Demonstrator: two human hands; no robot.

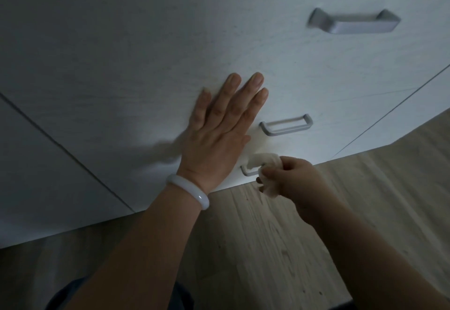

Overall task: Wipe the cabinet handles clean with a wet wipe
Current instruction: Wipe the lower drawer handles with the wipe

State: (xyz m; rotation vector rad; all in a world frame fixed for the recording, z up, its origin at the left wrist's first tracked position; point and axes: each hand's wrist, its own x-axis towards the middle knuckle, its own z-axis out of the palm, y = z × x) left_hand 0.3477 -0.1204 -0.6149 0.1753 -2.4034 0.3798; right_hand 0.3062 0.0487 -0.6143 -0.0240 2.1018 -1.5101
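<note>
Dim light falls across a white cabinet front (146, 53) standing on a pale wood-grain floor (267, 236), seen from above.

The left hand (219, 124) lies flat against the cabinet front, fingers straight and close together, holding nothing. A white bangle (188, 191) circles its wrist.

The right hand (292, 175), lower and to the right of the left, has its fingers curled around a crumpled white wet wipe (264, 163). The wipe is draped over the lowest handle (248, 170), which sits just beside the left wrist near the cabinet's bottom edge. Only the left end of this handle shows; the rest is hidden under the wipe and the right hand.

Just right of the left hand's fingers is the middle handle (286, 124), a slim grey metal bar, bare and untouched. Well beyond both hands, up and to the right, is the top handle (353, 22), larger in view and slightly blurred.

Thin dark seams run across the cabinet front on either side of the hands. Whether any drawer holds anything cannot be told. Dark clothing (73, 292) shows under the left forearm at the bottom edge, cut off by the frame.
</note>
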